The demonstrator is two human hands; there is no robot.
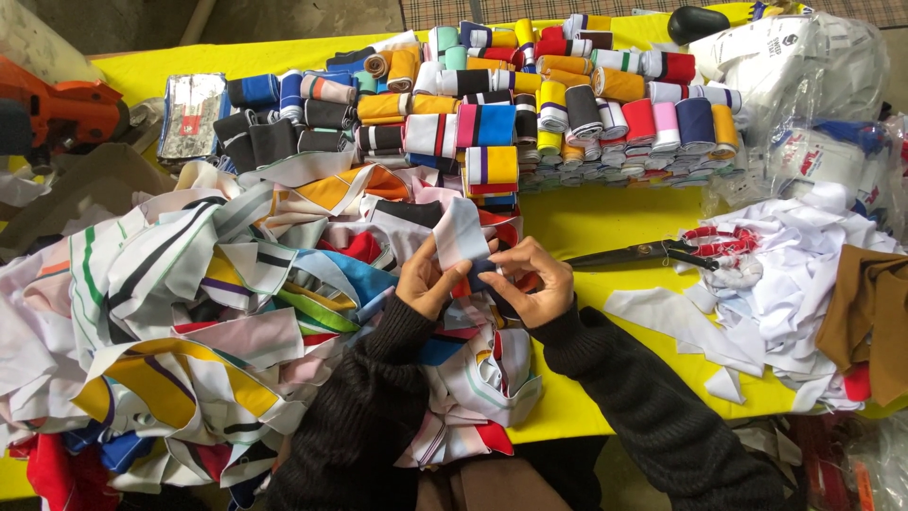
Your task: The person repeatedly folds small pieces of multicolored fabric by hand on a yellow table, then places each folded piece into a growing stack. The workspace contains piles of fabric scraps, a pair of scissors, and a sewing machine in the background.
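Your yellow table (605, 222) carries everything. The biggest mass on it is the loose heap of striped fabric strips (189, 312), spreading from nine o'clock down to seven. Next in size, the stacked rolls of folded strips (530, 104) run in rows across twelve o'clock, then the white scraps (776, 284) at three o'clock, with brown cloth (870, 312) at their outer edge. The black scissors (653, 254) lie just beyond your right wrist at two o'clock, blades shut, red-wrapped handles pointing toward the scraps.

At the centre, your left hand (426, 284) and right hand (530, 284) meet on one strip (461, 237). Both are curled closed on it, thumbs and fingertips pinching its lower end, with the left hand at the strip's near edge and the right at what looks like a dark folded part.

To do this well, I would judge you should keep the edges lined up square as you turn the cloth over itself, hold tension even between both thumbs, and let the free end stand clear of the heap so it does not drag neighbours along.

The strip itself is pale, white to light grey with a pinkish band, standing up from your fingers toward twelve o'clock, soft and slightly creased.
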